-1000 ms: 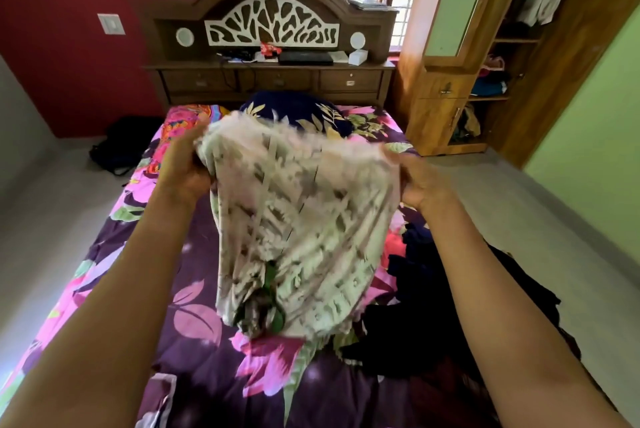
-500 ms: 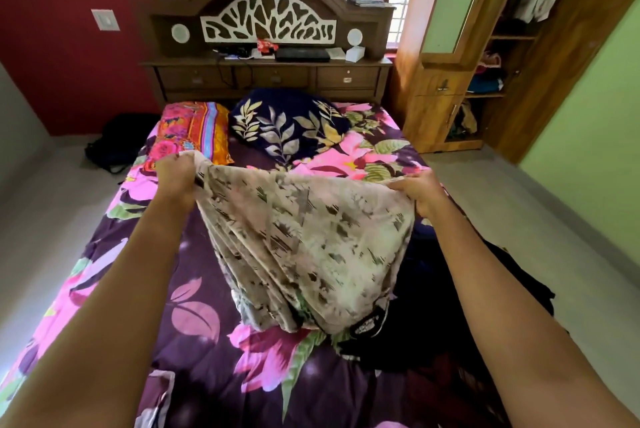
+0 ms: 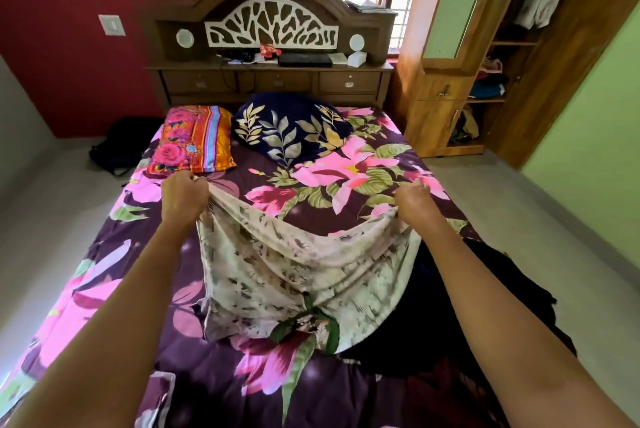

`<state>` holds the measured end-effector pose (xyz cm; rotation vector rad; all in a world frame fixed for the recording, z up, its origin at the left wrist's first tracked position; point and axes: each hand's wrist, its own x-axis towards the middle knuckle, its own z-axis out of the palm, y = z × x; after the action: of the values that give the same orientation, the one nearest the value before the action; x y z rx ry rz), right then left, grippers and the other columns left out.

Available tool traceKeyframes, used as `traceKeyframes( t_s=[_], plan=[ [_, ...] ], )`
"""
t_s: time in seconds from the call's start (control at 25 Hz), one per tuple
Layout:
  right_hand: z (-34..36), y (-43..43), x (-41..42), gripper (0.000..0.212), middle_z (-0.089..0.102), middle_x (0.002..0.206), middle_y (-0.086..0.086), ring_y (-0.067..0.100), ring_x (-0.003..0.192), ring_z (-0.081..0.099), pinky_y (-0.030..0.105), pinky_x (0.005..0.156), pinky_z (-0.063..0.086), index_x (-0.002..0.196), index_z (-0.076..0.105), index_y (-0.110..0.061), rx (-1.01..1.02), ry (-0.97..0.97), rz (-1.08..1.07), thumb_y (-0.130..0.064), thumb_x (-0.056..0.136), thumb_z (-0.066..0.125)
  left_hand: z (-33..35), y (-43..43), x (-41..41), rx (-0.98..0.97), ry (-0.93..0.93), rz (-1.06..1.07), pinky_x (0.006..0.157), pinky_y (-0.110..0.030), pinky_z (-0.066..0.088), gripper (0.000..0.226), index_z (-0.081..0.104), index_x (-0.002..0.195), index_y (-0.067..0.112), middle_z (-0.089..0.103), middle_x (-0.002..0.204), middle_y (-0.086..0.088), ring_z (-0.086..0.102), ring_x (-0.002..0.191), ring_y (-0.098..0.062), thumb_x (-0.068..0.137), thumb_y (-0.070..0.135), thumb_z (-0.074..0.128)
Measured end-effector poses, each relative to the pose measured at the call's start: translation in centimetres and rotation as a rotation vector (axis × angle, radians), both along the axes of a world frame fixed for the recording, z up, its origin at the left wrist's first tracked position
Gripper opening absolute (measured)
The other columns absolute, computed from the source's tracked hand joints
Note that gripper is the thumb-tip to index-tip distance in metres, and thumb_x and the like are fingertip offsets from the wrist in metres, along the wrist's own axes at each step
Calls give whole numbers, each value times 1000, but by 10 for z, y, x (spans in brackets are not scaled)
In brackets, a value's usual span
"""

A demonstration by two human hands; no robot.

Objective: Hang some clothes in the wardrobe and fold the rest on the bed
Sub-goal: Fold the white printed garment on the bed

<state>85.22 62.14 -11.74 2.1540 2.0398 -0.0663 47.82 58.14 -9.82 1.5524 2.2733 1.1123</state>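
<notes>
As the cream cloth (image 3: 304, 275) is held up by its two top corners, its top edge runs from side to side over the bed (image 3: 304, 216) and sags in the middle. The rest of the cloth comes back from that edge toward the person. Its low end lies crumpled on the bed sheet. Its right low corner rests on a pile of dark clothes (image 3: 398, 362).

The left hand (image 3: 183, 197) grips the left corner. Its fingers (image 3: 188, 178) are curled tight on a bunch of cloth. The right hand (image 3: 414, 202) grips the right corner the same way, and its fingers (image 3: 420, 185) are closed on the cloth too. Both hands are at the far end of the cloth, well apart and about level, so neither is nearer than the other.

So the cloth lies below the fingers and back toward the person. The next move looks like laying the top edge down flat. It likely needs both hands to go down together, or the cloth may land crooked.

Past the hands sit an orange pillow (image 3: 194, 140) and a blue pillow (image 3: 287, 126). The open wardrobe (image 3: 446, 109) stands off to the right, well apart from the cloth.
</notes>
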Motion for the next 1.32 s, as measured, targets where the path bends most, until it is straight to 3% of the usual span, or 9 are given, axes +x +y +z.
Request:
traceKeyframes(
  t_s=[0.12,0.28,0.36,0.48,0.56,0.76,0.96,1.2,1.32],
  plan=[
    [13,-1,6,15,56,112,14,30,115,43,40,102,38,97,65,-2,15,-37,162,-11,87,61,13,-7,-3,-26,-263,-168,68,-31,41,20,69,68,2,67,75,-16,52,77,-33,81,11,56],
    [65,-30,-12,27,62,68,-5,3,56,48,18,62,42,90,71,3,-540,555,439,-24,87,67,40,-29,-5,-283,-989,-797,56,-19,53,18,72,63,10,66,63,-4,63,59,-17,52,18,83],
    [69,-23,-19,31,50,60,1,12,56,48,20,52,43,72,64,2,-363,788,270,-23,91,63,34,-23,0,-204,-968,-719,53,-22,53,18,71,65,9,67,60,-3,63,52,-10,49,12,80],
    [65,-13,-19,37,43,57,5,23,55,52,22,37,35,60,45,-6,71,504,-76,-13,94,56,13,-2,10,119,-505,-29,58,-28,45,16,72,75,-1,67,63,-10,53,48,-12,63,6,80],
    [66,-19,-25,30,49,60,13,18,35,53,18,29,37,65,46,-1,-21,698,-237,-3,94,52,6,3,18,241,-315,154,61,-31,42,21,71,77,-5,65,68,-19,51,58,-17,68,13,76],
    [72,-43,-71,21,48,76,9,10,38,55,31,43,56,107,47,-4,-404,1555,-145,4,90,56,11,0,67,320,-345,-11,60,-25,34,20,59,71,5,54,65,-4,49,64,-18,70,11,77],
    [86,-47,-92,36,53,64,6,14,46,57,32,44,55,118,41,-15,-431,1590,134,-1,89,58,19,-3,89,351,-445,-354,58,-23,46,38,43,72,27,51,70,3,52,65,-14,79,1,71],
    [81,-48,-103,36,51,67,8,16,50,61,34,48,58,123,37,-13,-390,1670,110,0,93,52,6,-12,79,170,-558,-733,68,-40,50,47,71,76,33,66,89,-14,60,78,-28,89,-9,52],
    [78,-49,-107,35,54,66,8,16,51,62,32,48,57,123,37,-13,-381,1675,122,0,94,51,4,-18,76,59,-554,-728,63,-31,51,38,69,79,20,64,84,-14,62,68,-11,88,-12,50]
  ],
)
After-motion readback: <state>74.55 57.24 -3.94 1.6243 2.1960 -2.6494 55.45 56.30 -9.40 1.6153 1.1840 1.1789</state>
